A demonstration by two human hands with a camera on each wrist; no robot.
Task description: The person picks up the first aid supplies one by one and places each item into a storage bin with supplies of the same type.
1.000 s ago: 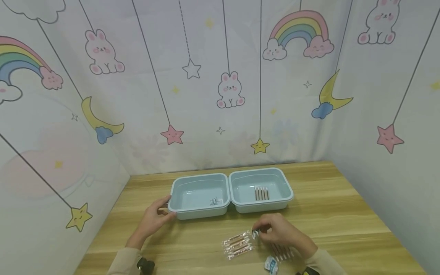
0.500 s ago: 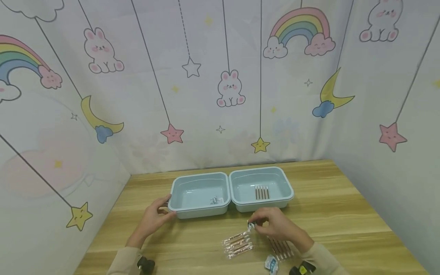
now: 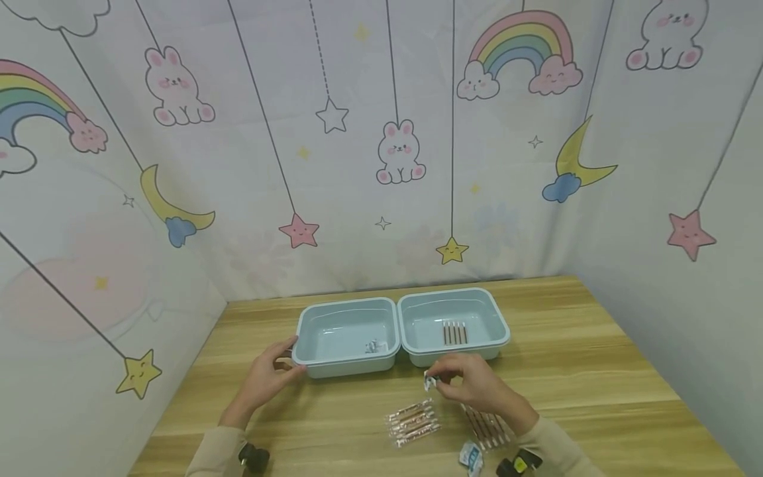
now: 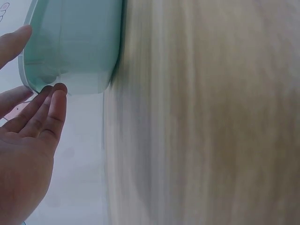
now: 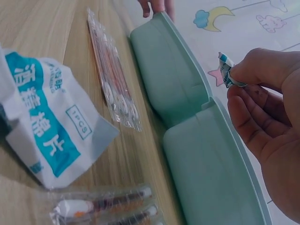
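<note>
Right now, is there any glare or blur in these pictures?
Head view: small glare spots inside the left tray, pinched wrapper too small to read; left wrist: tabletop grain looks smeared; right wrist: big packet's lettering is legible, while the swabs along the bottom edge look soft.

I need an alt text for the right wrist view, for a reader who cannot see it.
A right hand pinches a crumpled scrap near two tubs. On the wooden table lie wrapped swabs and a white-and-teal packet; at the top edge, a left hand touches the far tub.
</note>
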